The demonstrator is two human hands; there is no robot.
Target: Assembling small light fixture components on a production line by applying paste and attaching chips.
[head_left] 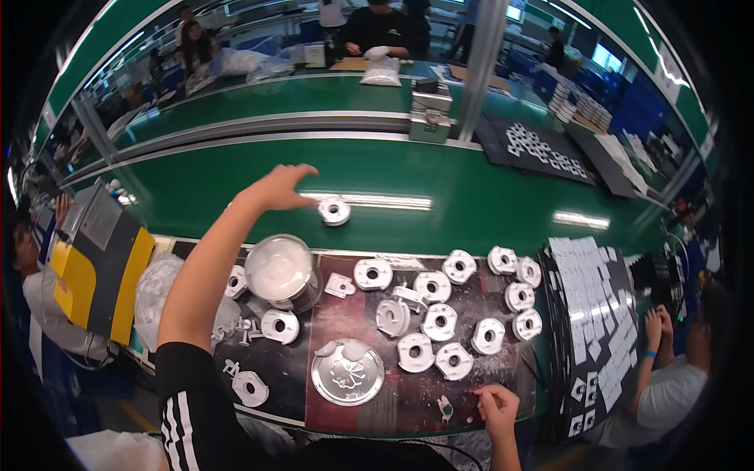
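Observation:
My left hand [283, 187] reaches out over the green surface, its fingers spread and holding nothing. Just beyond its fingertips sits a white ring-shaped plastic part [334, 210] with a dark central hole. My right hand [499, 404] is low at the dark work mat's near edge, fingers curled together; whatever they might hold is hidden. To its left lies a small white piece with a green spot [445, 408]. Several similar white ring-shaped parts [440, 323] are spread over the mat. One small part [409, 296] among them stands tilted.
A round metal dish [348, 398] holds small shiny pieces. Behind it stands a clear round tub [283, 271]. A yellow and grey machine [102, 263] is at left, a dark stack with white pieces [593, 314] at right. A metal box [430, 111] stands at the far rail. Other people work around.

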